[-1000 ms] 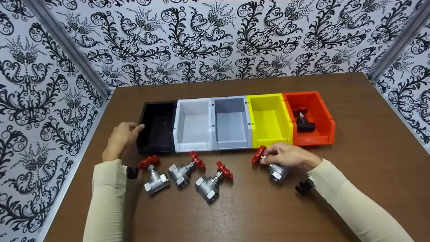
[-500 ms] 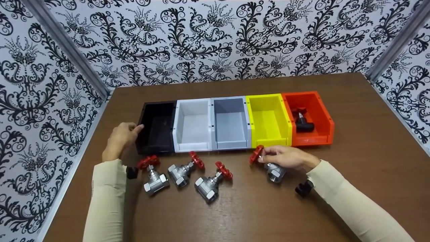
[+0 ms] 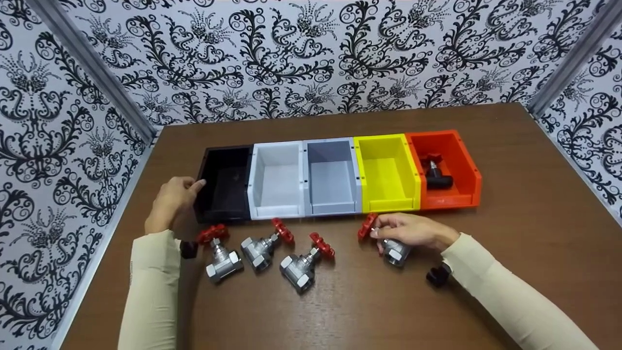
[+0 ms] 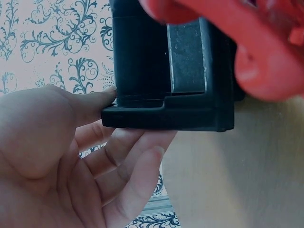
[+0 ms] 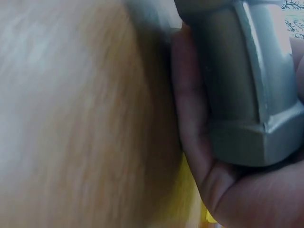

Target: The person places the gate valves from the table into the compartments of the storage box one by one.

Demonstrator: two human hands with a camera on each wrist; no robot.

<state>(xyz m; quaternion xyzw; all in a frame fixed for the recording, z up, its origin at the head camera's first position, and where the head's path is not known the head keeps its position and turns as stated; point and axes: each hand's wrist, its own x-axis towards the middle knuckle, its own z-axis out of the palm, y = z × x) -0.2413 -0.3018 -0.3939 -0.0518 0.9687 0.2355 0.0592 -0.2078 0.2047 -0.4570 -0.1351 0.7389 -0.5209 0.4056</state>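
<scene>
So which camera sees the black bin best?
The head view: nearly all the black bin shows. The left wrist view has only a close part, a red wheel overlapping; the right wrist view, none.

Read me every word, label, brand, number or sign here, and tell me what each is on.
None: nothing legible on the valves, the bins or anything else in view.
Left sleeve: faint marks at its outer edge, too small to tell whether they are writing.
</scene>
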